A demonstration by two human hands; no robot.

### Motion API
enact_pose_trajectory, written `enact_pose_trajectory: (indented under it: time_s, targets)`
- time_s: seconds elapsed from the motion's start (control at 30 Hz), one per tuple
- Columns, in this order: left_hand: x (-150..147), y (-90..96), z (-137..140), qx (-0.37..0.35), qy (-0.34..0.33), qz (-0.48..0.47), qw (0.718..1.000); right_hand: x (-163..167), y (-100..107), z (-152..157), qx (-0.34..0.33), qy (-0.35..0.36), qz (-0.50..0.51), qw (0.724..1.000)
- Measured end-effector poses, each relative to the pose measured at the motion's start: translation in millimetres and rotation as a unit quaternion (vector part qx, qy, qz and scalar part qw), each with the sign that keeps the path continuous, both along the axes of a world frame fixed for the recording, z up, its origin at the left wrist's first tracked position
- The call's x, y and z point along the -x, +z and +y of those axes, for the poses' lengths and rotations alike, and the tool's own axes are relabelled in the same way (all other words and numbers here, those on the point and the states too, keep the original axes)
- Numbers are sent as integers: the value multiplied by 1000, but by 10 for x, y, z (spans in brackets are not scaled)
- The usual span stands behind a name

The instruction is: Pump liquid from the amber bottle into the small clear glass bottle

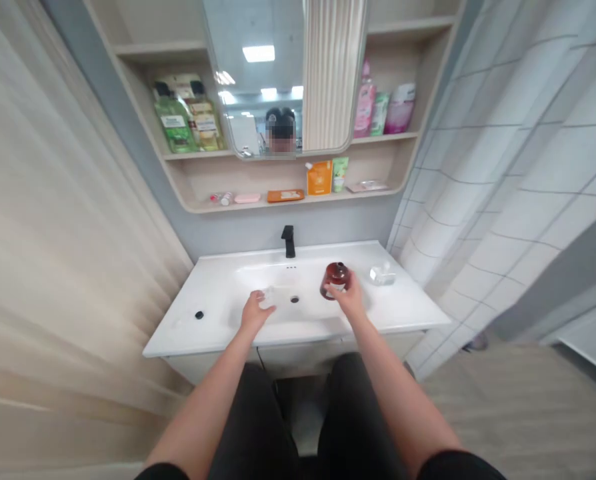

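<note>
Over the right side of the white sink basin (311, 312), my right hand (349, 297) is wrapped round a brown see-through bottle (337, 272) with a pale label. The bottle's neck shows no cap. Above the basin's left part, my left hand (257, 311) has its fingers curled round a small clear container (269, 295), whose exact kind is hard to make out. A small round black cap (199, 315) lies on the counter to the left. Right of the brown bottle, a clear bottle (382, 275) rests on the counter, its shape blurred.
A black faucet (289, 241) stands behind the basin drain (295, 300). Above it hangs a mirror cabinet (278, 80) whose shelves hold several bottles, an orange pouch (319, 178) and a green tube (339, 175). Curtains (73, 233) flank the left; white tile-patterned curtains (498, 220) flank the right.
</note>
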State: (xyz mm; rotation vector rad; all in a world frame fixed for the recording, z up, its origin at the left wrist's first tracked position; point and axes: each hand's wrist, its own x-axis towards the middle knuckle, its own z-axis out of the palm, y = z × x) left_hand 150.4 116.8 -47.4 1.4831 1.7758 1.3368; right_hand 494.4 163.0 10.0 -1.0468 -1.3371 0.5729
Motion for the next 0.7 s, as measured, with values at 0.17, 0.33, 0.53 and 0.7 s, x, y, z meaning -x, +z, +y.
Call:
enact_pose_trajectory:
  time_s: [0.17,0.33,0.53,0.7]
  targets:
    - [-30,39,-51,10,-43,59,997,-1099,-81,-182,21,-98,-41,994]
    - [-56,105,-86,13,-58,89,994,-1839,-268,-287,48,-184,5,982]
    - [-41,20,-52,7,-51,64,997,-2009,-261,-257,87,-223,22,971]
    - [-34,-15,-43,5,-48,63,997,-2012,-254,-74,86,-216,-3,973]
